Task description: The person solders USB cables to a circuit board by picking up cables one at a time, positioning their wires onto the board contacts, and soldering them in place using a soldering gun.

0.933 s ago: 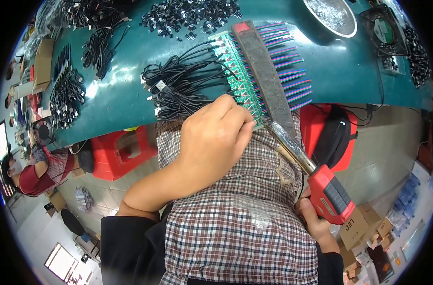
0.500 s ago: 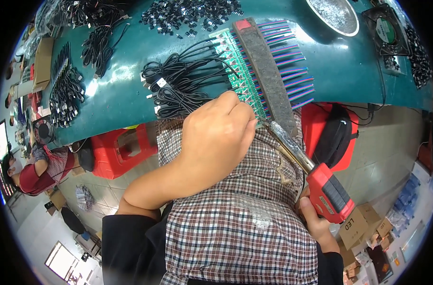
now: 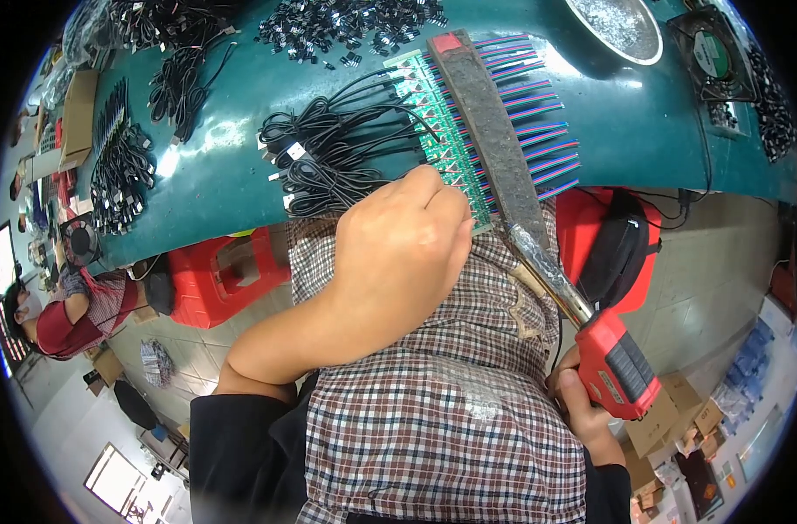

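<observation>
My left hand is closed at the near end of a green circuit board strip. Its fingertips are turned under, so what they pinch is hidden. In my right hand is a soldering iron with a red and black handle, its metal barrel slanting up toward the strip's near corner. The tip lies beside the near end of a long dark bar. This bar rests across rows of thin multicoloured wires on the strip's right. Bundled black USB cables lead to its left side.
Loose small black connectors lie in a heap at the back. A round metal bowl and a small fan stand at the far right. More cable bundles lie left. Red stools are below the green table; another person sits far left.
The soldering iron has shifted a little right and toward me, its tip drawing away from the strip's corner. My left hand has hardly moved.
</observation>
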Demonstrator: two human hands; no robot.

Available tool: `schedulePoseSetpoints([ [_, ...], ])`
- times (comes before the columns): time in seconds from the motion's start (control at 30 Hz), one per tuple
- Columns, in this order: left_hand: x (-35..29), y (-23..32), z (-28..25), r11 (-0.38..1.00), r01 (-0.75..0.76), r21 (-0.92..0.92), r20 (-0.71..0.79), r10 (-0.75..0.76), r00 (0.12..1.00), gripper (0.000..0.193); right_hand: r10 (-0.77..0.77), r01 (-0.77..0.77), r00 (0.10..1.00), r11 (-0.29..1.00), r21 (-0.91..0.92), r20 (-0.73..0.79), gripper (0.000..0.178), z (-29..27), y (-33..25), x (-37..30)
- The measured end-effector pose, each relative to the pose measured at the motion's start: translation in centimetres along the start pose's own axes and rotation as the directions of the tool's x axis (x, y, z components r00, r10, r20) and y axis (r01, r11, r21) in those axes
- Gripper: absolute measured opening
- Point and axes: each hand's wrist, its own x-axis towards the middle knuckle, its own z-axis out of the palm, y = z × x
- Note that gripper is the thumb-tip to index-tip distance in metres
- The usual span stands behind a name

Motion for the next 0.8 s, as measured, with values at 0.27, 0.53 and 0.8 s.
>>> schedulePoseSetpoints([
  [0.27, -0.1, 0.5, 0.0, 1.000, 0.003, -0.021, 0.026, -0.002, 1.000, 0.015, 0.077, -0.069, 0.989, 0.995, 0.072, -0.123, 0.013, 1.0, -0.8, -0.5],
  [0.53, -0.1, 0.2, 0.1, 1.000, 0.005, -0.004, -0.014, -0.005, 1.000, 0.014, 0.088, -0.084, 0.994, 0.994, 0.076, -0.056, 0.012, 0.8, -0.9, -0.2],
  [0.8, -0.1, -0.1, 0.2, 1.000, 0.009, -0.009, -0.008, -0.009, 1.000, 0.014, 0.077, -0.070, 0.995, 0.991, 0.116, -0.056, 0.007, 1.2, -0.7, 0.4],
])
